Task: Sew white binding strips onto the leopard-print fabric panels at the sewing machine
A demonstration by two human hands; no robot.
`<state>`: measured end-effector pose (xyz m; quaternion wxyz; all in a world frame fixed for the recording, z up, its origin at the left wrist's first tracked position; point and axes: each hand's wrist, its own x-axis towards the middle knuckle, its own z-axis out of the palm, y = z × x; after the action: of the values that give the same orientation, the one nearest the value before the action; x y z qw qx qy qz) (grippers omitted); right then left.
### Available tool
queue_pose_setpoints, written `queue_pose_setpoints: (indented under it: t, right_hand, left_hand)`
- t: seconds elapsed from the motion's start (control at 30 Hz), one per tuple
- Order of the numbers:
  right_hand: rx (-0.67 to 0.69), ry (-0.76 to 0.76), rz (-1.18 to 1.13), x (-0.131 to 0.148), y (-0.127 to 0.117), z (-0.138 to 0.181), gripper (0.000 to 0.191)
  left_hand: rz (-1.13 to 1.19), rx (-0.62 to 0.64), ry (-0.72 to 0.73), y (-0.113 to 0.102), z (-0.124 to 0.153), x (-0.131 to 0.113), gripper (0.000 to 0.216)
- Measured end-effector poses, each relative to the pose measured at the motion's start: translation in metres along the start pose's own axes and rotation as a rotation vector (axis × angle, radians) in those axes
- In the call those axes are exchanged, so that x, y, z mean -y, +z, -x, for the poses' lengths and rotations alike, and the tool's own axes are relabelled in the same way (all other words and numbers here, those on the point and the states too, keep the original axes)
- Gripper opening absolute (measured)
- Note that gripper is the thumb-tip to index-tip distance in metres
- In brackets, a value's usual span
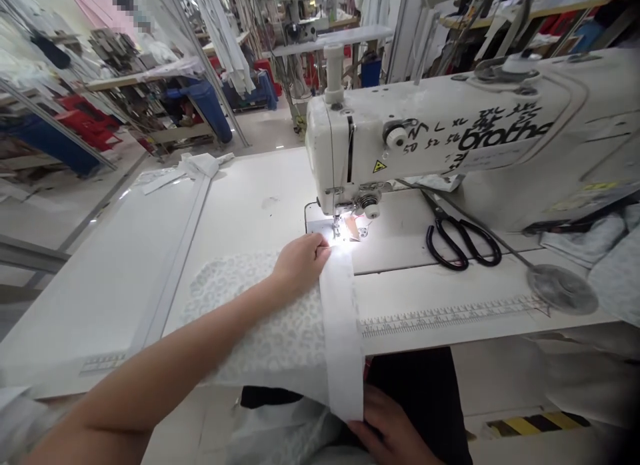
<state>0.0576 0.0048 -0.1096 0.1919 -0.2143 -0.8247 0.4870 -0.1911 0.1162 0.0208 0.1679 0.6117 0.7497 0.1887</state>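
My left hand (pixel 301 259) pinches the upper end of a white fabric strip (pixel 343 331) close to the lit needle and presser foot (pixel 337 228) of a sewing machine (pixel 360 141). The strip runs straight down toward me and over the table's front edge. Its lower end is gripped by my right hand (pixel 393 425), whose fingers are partly hidden behind the strip. Pale fabric with a grey leopard pattern (pixel 270 325) lies under my left forearm and beside the strip, hanging down toward my lap.
Black-handled scissors (pixel 457 241) lie right of the needle, near a round grey disc on a rod (pixel 563 288). A ruler scale (pixel 450 315) runs along the front edge. Long white strips (pixel 183 231) lie on the left. More patterned fabric (pixel 617 271) is at far right.
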Motion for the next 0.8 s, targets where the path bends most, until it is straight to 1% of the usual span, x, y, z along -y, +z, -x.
queue_pose_setpoints:
  t: [0.17, 0.33, 0.63, 0.8]
  right_hand:
    - [-0.042, 0.002, -0.08, -0.005, 0.0, -0.004, 0.02]
    - [-0.069, -0.014, -0.096, -0.007, 0.003, -0.005, 0.018]
    - [-0.057, 0.004, -0.105, -0.009, 0.006, -0.008, 0.017]
    - [-0.036, 0.002, -0.095, -0.011, 0.007, -0.007, 0.016]
  left_hand:
    - [0.074, -0.012, -0.018, 0.0, -0.004, -0.002, 0.016]
    - [0.075, -0.028, -0.021, 0.001, -0.003, -0.003, 0.017]
    - [0.076, -0.03, -0.036, 0.002, -0.005, -0.003, 0.018]
    - [0.057, 0.001, -0.073, 0.001, -0.008, -0.003, 0.015]
